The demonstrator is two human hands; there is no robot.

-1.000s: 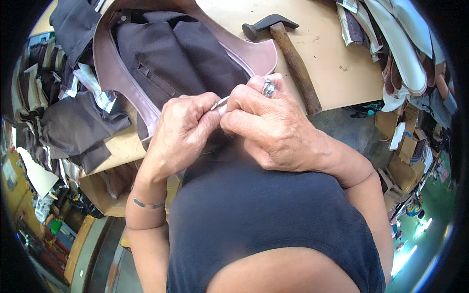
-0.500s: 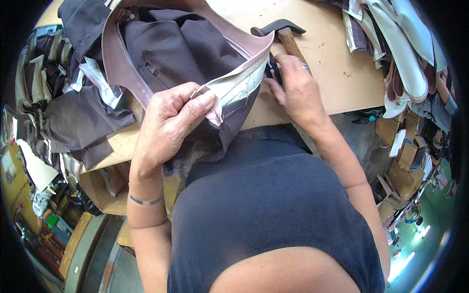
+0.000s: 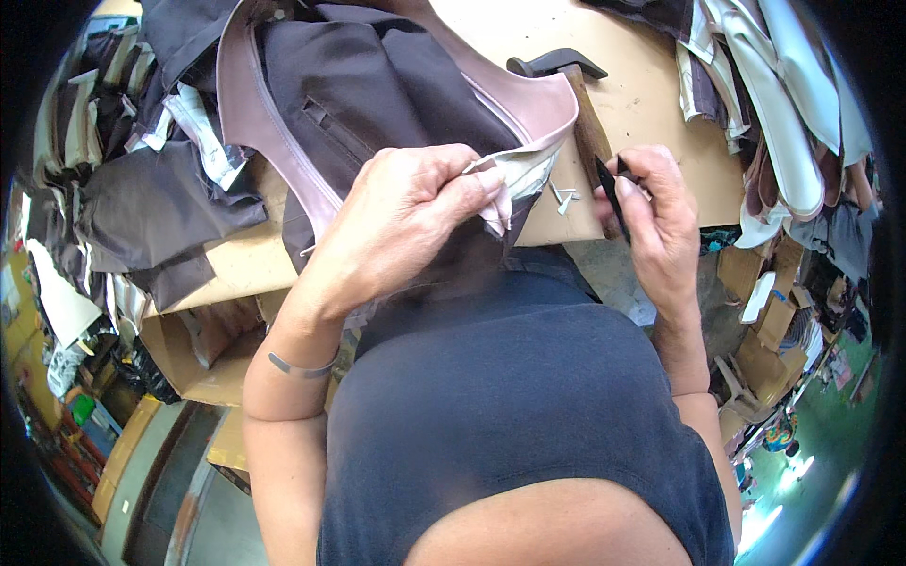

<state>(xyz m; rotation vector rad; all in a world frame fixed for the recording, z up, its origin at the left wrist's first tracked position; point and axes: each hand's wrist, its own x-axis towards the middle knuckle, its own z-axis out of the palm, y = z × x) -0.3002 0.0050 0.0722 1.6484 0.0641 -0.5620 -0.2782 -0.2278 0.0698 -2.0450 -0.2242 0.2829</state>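
My left hand (image 3: 415,208) is closed on the folded end of the pink trim (image 3: 247,104) with its pale backing (image 3: 528,170). The trim frames dark brown fabric (image 3: 377,85), an unfinished piece lying on the table. My right hand (image 3: 651,217) is closed on a small black tool (image 3: 609,189), whose exact kind I cannot make out, beside the wooden handle of a hammer (image 3: 585,123). Small white pieces (image 3: 564,198) lie on the tabletop between my hands.
The tan table (image 3: 642,57) carries dark fabric pieces (image 3: 170,208) on the left and hanging white strips (image 3: 774,123) on the right. Below are a cardboard box (image 3: 189,368) at left and more cardboard (image 3: 774,311) at right.
My right hand let go of the trim, moved right and took up a black tool. My left hand, still gripping the trim, shifted right and up, and the piece moved with it.
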